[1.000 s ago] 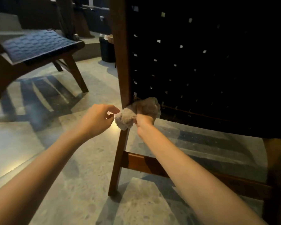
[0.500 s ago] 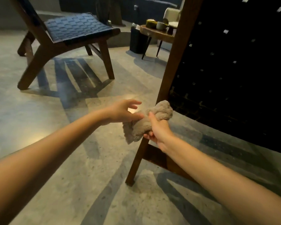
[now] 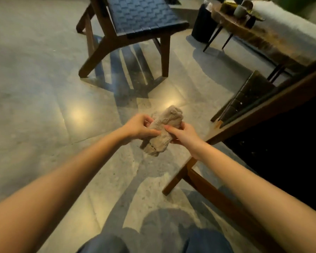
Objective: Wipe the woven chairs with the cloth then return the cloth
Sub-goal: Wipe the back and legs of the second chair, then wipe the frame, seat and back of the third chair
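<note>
The beige fluffy cloth (image 3: 162,131), bunched into a thick roll, hangs in the air above the grey polished floor (image 3: 35,106), held between both hands. The left hand (image 3: 139,127) curls its fingers round the roll's left side; the right hand (image 3: 182,133) grips the right side, thumb on top. The step looks like refolding: turning a fresh face outward and keeping the roll compact should help. The dark woven chair with wooden frame (image 3: 139,17) stands well apart beyond; another wooden chair frame (image 3: 263,110) is just beside the right hand.
</note>
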